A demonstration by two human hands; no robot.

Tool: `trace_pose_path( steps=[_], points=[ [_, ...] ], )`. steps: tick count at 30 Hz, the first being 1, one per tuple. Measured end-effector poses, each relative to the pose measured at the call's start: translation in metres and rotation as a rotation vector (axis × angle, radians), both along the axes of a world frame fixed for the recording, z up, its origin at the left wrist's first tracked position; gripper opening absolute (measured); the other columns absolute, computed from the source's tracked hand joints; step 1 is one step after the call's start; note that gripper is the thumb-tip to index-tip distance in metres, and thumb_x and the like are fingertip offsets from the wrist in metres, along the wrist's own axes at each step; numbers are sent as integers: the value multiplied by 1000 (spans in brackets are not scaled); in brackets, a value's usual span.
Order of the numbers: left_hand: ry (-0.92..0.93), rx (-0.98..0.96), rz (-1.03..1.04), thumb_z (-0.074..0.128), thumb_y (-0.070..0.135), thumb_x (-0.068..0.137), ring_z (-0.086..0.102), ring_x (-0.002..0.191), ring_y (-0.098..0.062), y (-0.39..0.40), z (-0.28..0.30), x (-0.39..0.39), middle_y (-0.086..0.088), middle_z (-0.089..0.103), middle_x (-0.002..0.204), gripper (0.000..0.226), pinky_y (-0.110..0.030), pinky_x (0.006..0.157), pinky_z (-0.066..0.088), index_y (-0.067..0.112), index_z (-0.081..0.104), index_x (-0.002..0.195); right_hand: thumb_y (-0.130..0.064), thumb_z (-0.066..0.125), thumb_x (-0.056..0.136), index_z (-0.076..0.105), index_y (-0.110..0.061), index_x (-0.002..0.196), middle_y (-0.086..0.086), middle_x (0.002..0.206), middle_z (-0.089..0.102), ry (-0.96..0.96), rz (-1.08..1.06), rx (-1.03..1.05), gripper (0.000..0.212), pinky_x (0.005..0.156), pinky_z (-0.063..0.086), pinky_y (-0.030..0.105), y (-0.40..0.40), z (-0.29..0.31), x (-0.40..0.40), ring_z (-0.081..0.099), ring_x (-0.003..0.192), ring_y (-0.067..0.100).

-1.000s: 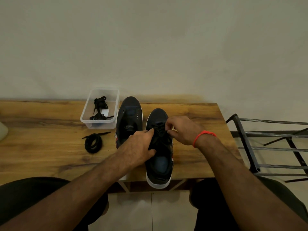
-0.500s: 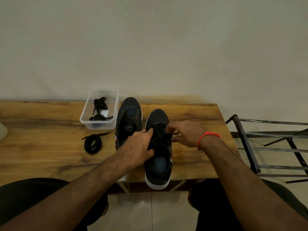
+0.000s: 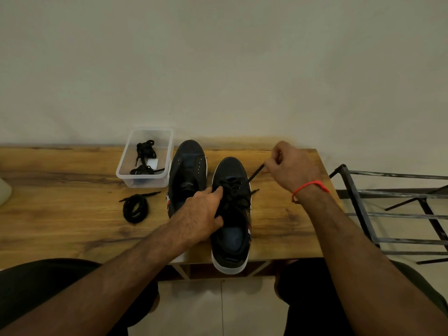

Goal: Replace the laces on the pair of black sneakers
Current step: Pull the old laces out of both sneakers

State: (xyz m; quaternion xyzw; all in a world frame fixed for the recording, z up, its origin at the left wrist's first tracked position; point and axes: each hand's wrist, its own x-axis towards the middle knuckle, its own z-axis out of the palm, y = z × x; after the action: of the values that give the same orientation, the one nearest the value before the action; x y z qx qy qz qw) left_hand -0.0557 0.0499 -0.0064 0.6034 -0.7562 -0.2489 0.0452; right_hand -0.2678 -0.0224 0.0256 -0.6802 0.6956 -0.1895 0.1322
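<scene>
Nearest the person, the right-hand sneaker (image 3: 231, 214) sits on the wooden table (image 3: 60, 214) with its white heel hanging just over the near edge, toe pointing away, probably so that the eyelet rows face up within easy reach of both hands. The left hand (image 3: 202, 214) rests on this sneaker's left side, fingers gently curved over the collar and the index finger reaching onto the laced part; it seems to be steadying the shoe so that it does not slide while the lace is drawn, though whether the hidden thumb grips the edge cannot be told. To the right of the sneaker and further back, the right hand (image 3: 291, 166) is raised above the table with its fingers curled, pinching one end of the black lace (image 3: 257, 172), which runs taut and slanting down to the sneaker's upper eyelets; this looks like pulling the lace through or out. Touching the sneaker's left flank and reaching further back stands the other sneaker (image 3: 188, 175), its eyelets showing bare, so it appears unlaced. Left of that pair lies a coiled black lace (image 3: 134, 208) on the wood, and beyond it, at the far-left corner from the sneaker, a clear plastic box (image 3: 126, 177) holds more bundled laces (image 3: 144, 158).
</scene>
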Motion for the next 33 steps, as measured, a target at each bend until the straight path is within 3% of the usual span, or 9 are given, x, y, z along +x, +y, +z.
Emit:
trace_pose_path(
  steps=[5, 10, 13, 15, 18, 22, 25, 28, 33],
  points=[
    [10, 13, 5, 68, 23, 92, 54, 126, -18, 1, 2, 0, 0, 50, 140, 72, -37, 107, 49, 20, 32, 154, -23, 60, 88, 59, -18, 88, 3, 78, 71, -441, -289, -112, 6, 67, 62, 44, -10, 6, -18, 70, 70, 14],
    [11, 27, 0, 67, 21, 93, 53, 128, -18, 2, 5, 1, 0, 49, 142, 71, -34, 107, 47, 18, 31, 154, -18, 60, 92, 60, -10, 96, 6, 81, 72, -533, -324, -126, 9, 45, 52, 20, -11, 2, -11, 66, 65, 5],
    [3, 55, 13, 68, 17, 92, 54, 126, -19, 3, 9, 5, 0, 46, 148, 74, -34, 106, 48, 16, 29, 155, -23, 58, 89, 53, -19, 85, 13, 83, 70, -666, -465, -281, 8, 47, 57, 35, -15, 13, -27, 63, 54, 18],
    [19, 104, 38, 68, 16, 92, 64, 105, -16, 4, 11, 10, -2, 42, 152, 73, -29, 92, 56, 15, 30, 155, -20, 56, 88, 51, -16, 88, 16, 81, 70, -744, -524, -323, 6, 50, 57, 41, -18, 22, -47, 56, 41, 17],
    [77, 164, 70, 68, 17, 93, 70, 71, -13, 4, 10, 14, -2, 40, 153, 81, -23, 63, 60, 17, 21, 159, -13, 62, 92, 58, -16, 103, 13, 96, 73, -615, -348, -43, 12, 70, 61, 44, -19, 18, -65, 67, 61, 19],
    [73, 128, 67, 72, 22, 91, 68, 105, -22, 3, 7, 9, -2, 36, 158, 93, -27, 79, 58, 25, 12, 162, -28, 71, 92, 58, -26, 127, -6, 126, 55, -196, 8, 245, 37, 101, 47, 38, -10, 7, -52, 53, 117, 17],
    [88, 121, 68, 73, 27, 91, 64, 115, -23, 6, 7, 8, 1, 39, 157, 89, -33, 90, 57, 26, 18, 160, -27, 69, 94, 66, -22, 114, -7, 117, 63, -152, 202, 210, 21, 87, 49, 24, -4, 12, -25, 59, 110, 14],
    [127, 115, 87, 75, 30, 89, 67, 110, -18, 6, 10, 10, 3, 53, 144, 82, -22, 75, 57, 27, 28, 156, -25, 67, 94, 69, -20, 106, -7, 104, 67, -165, 433, 310, 13, 91, 54, 30, 5, 9, 3, 62, 101, 10],
    [200, 216, 137, 74, 25, 91, 71, 57, -11, 5, 12, 12, 6, 64, 95, 72, -24, 51, 58, 25, 33, 151, -13, 60, 99, 67, -22, 116, -4, 116, 65, -91, 597, 352, 21, 89, 48, 22, 11, -10, 30, 59, 106, 10]
  ],
)
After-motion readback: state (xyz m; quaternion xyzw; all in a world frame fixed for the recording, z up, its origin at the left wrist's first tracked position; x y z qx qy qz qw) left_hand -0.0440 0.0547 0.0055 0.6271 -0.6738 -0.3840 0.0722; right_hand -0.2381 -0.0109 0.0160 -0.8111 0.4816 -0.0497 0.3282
